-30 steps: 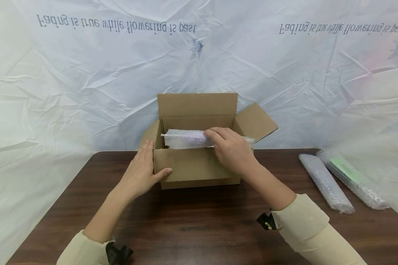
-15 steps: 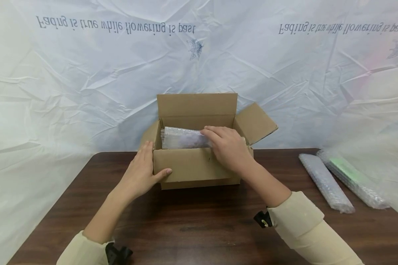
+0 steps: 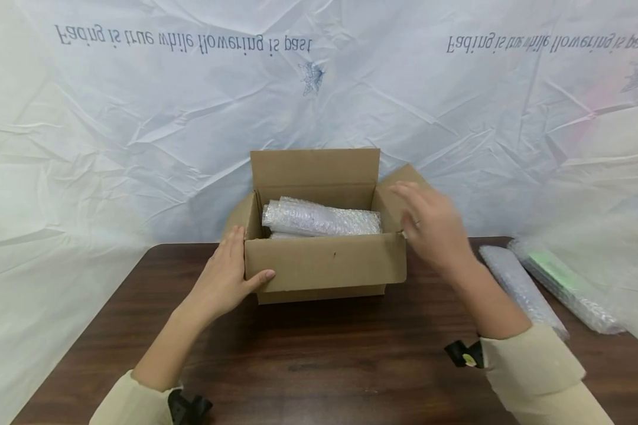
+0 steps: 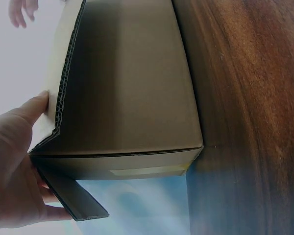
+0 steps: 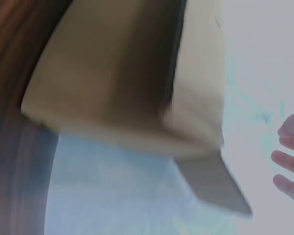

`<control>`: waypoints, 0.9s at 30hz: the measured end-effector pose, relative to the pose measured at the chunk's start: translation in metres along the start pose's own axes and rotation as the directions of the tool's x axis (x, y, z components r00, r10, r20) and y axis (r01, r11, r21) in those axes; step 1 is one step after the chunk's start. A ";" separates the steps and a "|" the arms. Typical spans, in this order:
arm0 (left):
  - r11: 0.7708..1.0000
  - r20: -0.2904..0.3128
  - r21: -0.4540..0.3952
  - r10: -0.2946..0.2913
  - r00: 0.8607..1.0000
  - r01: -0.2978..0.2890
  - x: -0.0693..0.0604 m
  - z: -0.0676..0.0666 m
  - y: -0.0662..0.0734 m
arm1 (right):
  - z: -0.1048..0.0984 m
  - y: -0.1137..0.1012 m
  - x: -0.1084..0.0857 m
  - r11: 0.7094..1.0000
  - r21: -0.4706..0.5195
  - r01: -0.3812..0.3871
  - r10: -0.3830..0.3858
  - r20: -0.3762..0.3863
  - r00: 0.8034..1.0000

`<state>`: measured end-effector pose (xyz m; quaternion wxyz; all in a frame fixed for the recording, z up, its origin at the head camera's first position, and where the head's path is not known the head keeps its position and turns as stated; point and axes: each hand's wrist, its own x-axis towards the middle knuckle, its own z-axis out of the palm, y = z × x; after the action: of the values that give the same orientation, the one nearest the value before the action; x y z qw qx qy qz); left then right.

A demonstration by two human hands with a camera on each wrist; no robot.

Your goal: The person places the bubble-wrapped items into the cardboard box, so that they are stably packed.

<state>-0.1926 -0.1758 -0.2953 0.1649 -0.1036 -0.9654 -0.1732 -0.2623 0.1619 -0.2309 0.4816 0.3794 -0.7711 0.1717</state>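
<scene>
- Left hand (image 3: 220, 277): my thumb presses the front flap (image 3: 325, 262) of the cardboard box (image 3: 319, 293) while my other fingers lie along the left side flap (image 4: 73, 196); together they grasp that corner, probably to keep a light box from sliding.
- Right hand (image 3: 430, 224): released, nothing in it, fingers loosely bent, raised beside the right side flap (image 3: 401, 177); blurred, so finer detail cannot be told.
- Box: stands by the far edge of the table (image 3: 319, 360), about midway between its far corners. Back flap up, front flap folded outward and down, side flaps spread; I judge this leaves the mouth free for reaching in.
- Bubble-wrapped bundle (image 3: 324, 219): inside the box, lengthwise between the side walls, left end slightly higher than the right. Likely laid this way because its length suits the box.
- Appearance: whitish, glossy, long and flattish, with loose layered wrap at the left end. More wrap shows beneath; contents not visible.
- Off toward the table's far right corner: a grey-white pack (image 3: 510, 277) and a pack with a green patch (image 3: 563, 280), both bubble-wrapped, lying flat side by side, slanting along the right edge.
</scene>
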 end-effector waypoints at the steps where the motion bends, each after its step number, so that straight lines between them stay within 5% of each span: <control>1: 1.000 -0.001 0.001 0.001 1.000 -0.001 0.000 0.000 0.000 | -0.006 0.006 -0.003 0.999 -0.011 -0.034 0.034 -0.008 0.999; 7: 1.000 -0.003 0.007 0.007 1.000 -0.007 0.001 0.000 0.000 | -0.039 0.044 -0.030 0.955 -0.110 -0.275 0.272 -0.036 0.961; 11: 1.000 -0.008 0.005 0.013 1.000 -0.012 0.000 0.000 -0.001 | -0.056 0.072 -0.053 0.883 -0.169 -0.438 0.447 0.023 0.894; 17: 1.000 -0.002 0.007 0.010 1.000 -0.010 -0.001 -0.001 -0.002 | -0.066 0.113 -0.089 0.739 -0.286 -0.610 0.673 0.276 0.687; 22: 1.000 0.001 0.005 0.001 1.000 -0.001 -0.003 -0.002 -0.003 | -0.065 0.135 -0.119 0.659 -0.408 -0.632 0.750 0.410 0.518; 27: 1.000 0.001 -0.001 0.006 1.000 -0.006 -0.002 -0.001 -0.002 | -0.067 0.152 -0.144 0.601 -0.468 -0.648 0.775 0.539 0.329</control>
<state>-0.1911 -0.1786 -0.2962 0.1650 -0.1067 -0.9651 -0.1732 -0.2997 0.3638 -0.3100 0.0555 -0.0065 -0.9882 0.1424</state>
